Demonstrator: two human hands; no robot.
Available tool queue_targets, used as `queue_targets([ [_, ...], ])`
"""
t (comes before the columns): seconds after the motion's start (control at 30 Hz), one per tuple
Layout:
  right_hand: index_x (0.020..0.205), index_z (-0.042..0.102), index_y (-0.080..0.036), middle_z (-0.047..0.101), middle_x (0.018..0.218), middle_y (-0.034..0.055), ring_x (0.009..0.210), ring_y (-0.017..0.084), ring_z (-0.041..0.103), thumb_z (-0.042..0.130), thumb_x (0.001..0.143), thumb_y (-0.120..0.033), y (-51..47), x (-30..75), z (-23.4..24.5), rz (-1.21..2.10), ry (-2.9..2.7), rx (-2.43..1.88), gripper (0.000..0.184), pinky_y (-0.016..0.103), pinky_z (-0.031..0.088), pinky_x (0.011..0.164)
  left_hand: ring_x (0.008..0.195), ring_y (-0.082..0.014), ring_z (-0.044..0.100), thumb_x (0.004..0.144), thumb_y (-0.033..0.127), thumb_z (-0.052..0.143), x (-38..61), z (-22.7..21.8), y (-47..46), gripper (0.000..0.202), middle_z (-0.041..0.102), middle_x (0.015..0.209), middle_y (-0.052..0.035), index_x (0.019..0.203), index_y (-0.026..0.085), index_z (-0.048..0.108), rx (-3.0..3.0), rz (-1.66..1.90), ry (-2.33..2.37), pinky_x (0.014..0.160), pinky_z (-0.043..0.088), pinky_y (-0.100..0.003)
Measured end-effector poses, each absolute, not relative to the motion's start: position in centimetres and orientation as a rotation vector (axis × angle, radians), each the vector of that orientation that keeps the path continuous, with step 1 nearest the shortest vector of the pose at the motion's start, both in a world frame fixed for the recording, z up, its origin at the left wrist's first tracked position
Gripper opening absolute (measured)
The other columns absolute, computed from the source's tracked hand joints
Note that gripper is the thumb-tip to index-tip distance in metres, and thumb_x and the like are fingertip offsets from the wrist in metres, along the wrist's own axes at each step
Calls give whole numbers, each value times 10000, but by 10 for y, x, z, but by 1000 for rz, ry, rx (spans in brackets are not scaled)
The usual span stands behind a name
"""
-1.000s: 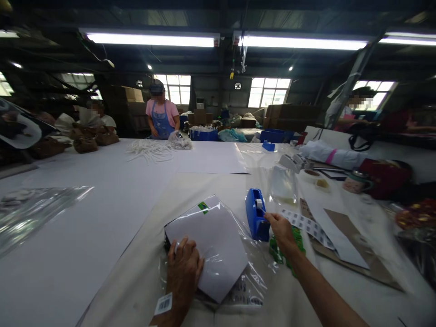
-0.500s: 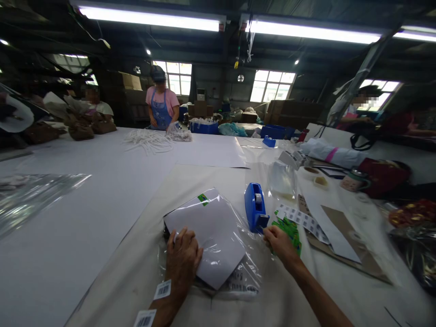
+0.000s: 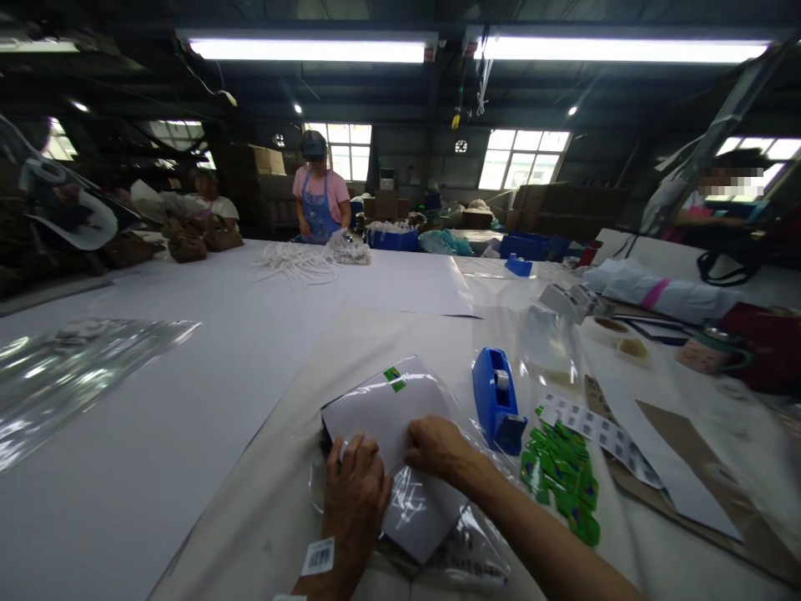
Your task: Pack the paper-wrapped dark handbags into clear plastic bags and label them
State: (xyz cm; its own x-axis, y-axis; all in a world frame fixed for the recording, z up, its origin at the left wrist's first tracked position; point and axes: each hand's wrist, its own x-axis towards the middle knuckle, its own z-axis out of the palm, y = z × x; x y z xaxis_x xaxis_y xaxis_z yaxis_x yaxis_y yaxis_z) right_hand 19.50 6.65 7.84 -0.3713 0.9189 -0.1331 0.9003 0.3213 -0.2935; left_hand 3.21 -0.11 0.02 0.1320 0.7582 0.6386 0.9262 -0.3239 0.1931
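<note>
A white sheet (image 3: 413,396) with a small green label (image 3: 395,378) lies in a clear plastic bag (image 3: 479,542) on the table in front of me. My left hand (image 3: 355,488) rests on the sheet's left side, fingers stretched out, with a barcode sticker (image 3: 319,556) on the wrist. Over the middle of the sheet is my right hand (image 3: 438,449), its fingers closed in a pinch; whatever they hold is hidden. Just to the right stands a blue tape dispenser (image 3: 494,396) with a roll in it. Beside that lies a pile of green tags (image 3: 563,476).
On the right are a sheet of printed stickers (image 3: 601,430), brown cardboard (image 3: 682,442) and a mug (image 3: 713,351). Clear plastic bags (image 3: 88,367) lie at the left. Across the table a person in a blue apron (image 3: 319,209) stands by white cords (image 3: 297,263).
My right hand has moved left from the tape dispenser's cutting edge to above the sheet. My left hand stays on the bagged sheet. The whole view has shifted slightly.
</note>
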Motion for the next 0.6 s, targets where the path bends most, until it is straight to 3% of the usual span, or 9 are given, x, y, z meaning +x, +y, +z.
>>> queue_targets([
  [0.2, 575, 732, -205, 734, 651, 116, 646, 293, 701, 702, 577, -129, 76, 185, 70, 383, -2483, -1823, 81, 344, 516, 589, 1191, -236, 562, 794, 206, 678, 34, -15, 4, 89, 701, 1056, 2, 874, 231, 647, -2088, -981, -1628, 1151, 279, -504],
  [0.33, 570, 715, -196, 743, 692, 138, 702, 334, 714, 796, 547, -201, 78, 186, 69, 347, -2415, -1898, 84, 366, 518, 594, 1200, -244, 558, 796, 214, 680, 34, -18, 6, 82, 698, 1051, -2, 867, 233, 645, -2077, -966, -1605, 1153, 276, -518],
  [0.5, 736, 710, -196, 749, 814, 121, 774, 309, 706, 821, 608, -303, 80, 211, 81, 309, -2317, -2006, 200, 351, 496, 633, 1202, -252, 563, 800, 211, 680, 31, -9, 4, 83, 696, 1075, -9, 874, 234, 649, -2127, -901, -1622, 1134, 318, -528],
  [0.6, 918, 667, -195, 724, 991, 112, 921, 297, 672, 834, 655, -364, 74, 221, 88, 206, -2279, -1990, 355, 365, 486, 752, 1216, -250, 556, 798, 202, 684, 31, -5, 3, 93, 696, 1070, -12, 879, 229, 648, -2145, -922, -1648, 1156, 295, -523],
])
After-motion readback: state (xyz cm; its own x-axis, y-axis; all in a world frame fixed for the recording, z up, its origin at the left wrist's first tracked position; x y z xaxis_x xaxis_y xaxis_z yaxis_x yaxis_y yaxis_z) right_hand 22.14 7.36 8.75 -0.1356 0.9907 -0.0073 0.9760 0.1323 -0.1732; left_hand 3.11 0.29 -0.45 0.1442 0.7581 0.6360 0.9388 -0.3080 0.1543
